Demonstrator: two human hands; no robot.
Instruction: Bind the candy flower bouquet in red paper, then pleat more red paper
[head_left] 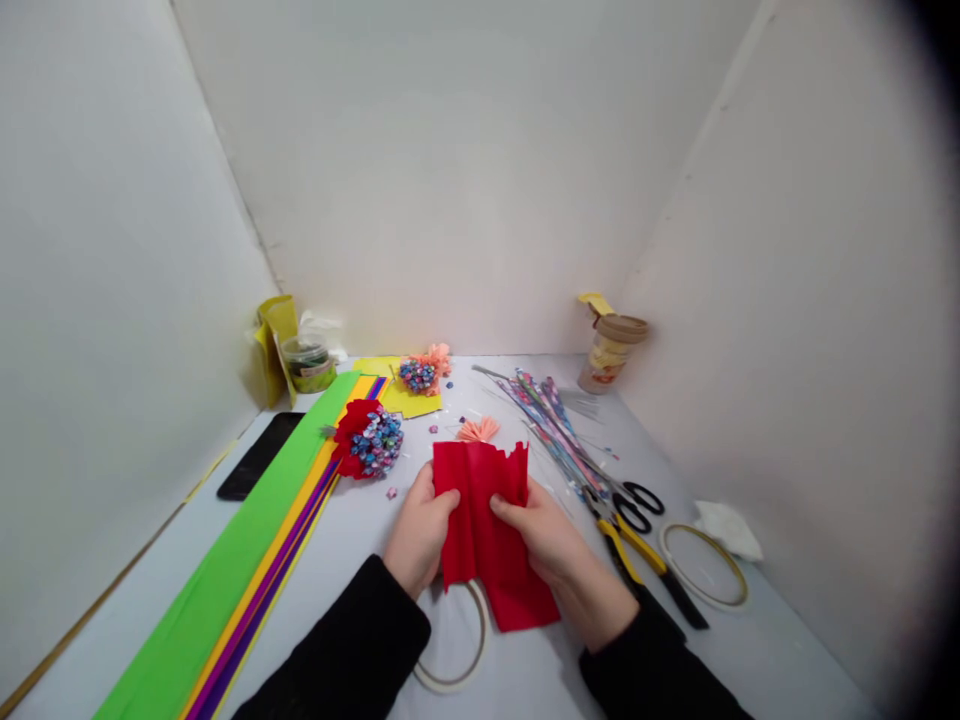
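Both my hands hold a sheet of red crepe paper [484, 520] upright over the table, near its front middle. My left hand [420, 535] pinches its left edge and my right hand [551, 535] pinches its right side with the thumb on the front. The paper is creased in vertical folds and its top edge is jagged. A ring of clear tape [457, 640] lies on the table under my wrists, partly hidden by the paper.
Long folded crepe sheets [247, 570] in green, yellow and purple lie at left beside a black phone [259, 455]. A red bouquet of paper stars [367, 440], a small peach flower [478, 430], paper strips [551, 425], scissors [637, 500], yellow-handled pliers [630, 550], a second tape ring [705, 565] and a jar [611, 352] sit around.
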